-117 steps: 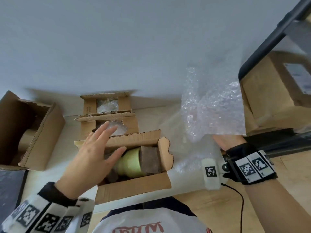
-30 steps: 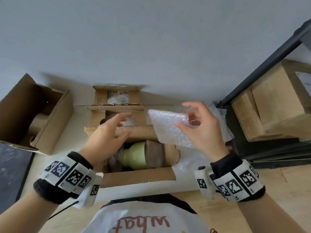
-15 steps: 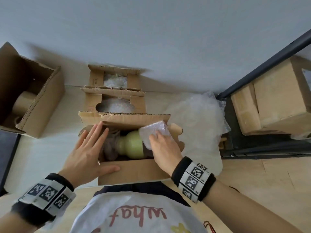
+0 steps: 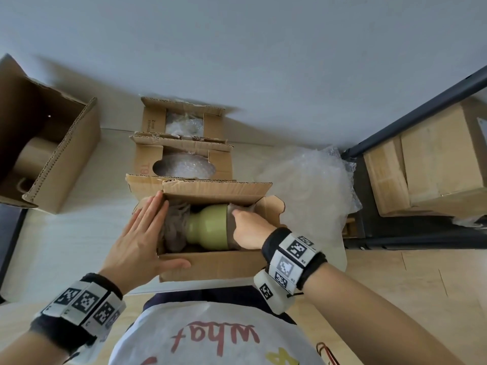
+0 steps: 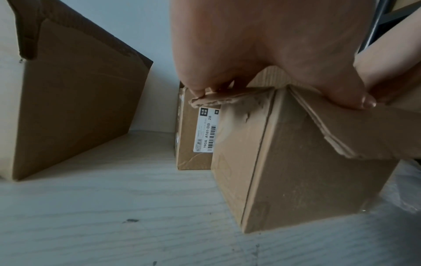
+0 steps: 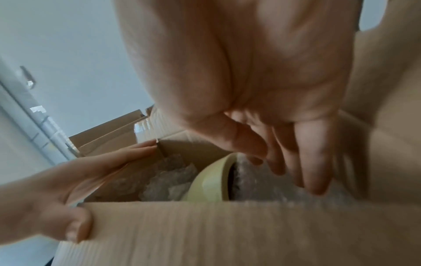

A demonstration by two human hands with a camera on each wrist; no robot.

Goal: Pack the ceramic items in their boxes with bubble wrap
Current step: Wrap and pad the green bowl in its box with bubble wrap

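A green ceramic vase [image 4: 208,227] lies on its side in the nearest open cardboard box [image 4: 210,267]. Crumpled bubble wrap [image 4: 175,227] fills the box's left end by the vase's neck. My left hand [image 4: 139,238] lies flat on the box's left flap, fingers straight and thumb along the front wall. My right hand [image 4: 245,227] reaches into the right end. In the right wrist view its fingers [image 6: 314,171] point down and press a wad of bubble wrap [image 6: 250,180] against the base of the vase [image 6: 212,181]. The left wrist view shows my left hand [image 5: 262,45] on the flap of the box [image 5: 296,171].
Two smaller boxes [image 4: 184,164] [image 4: 184,122] with bubble wrap inside stand in a row behind the near box. A large open carton [image 4: 52,154] sits at the left. A loose heap of bubble wrap [image 4: 308,185] lies to the right, beside a dark rack holding cartons [image 4: 434,159].
My right hand brought a folded piece of bubble wrap down into the box's right end and has pushed it deeper beside the vase. My left hand settled on the left flap.
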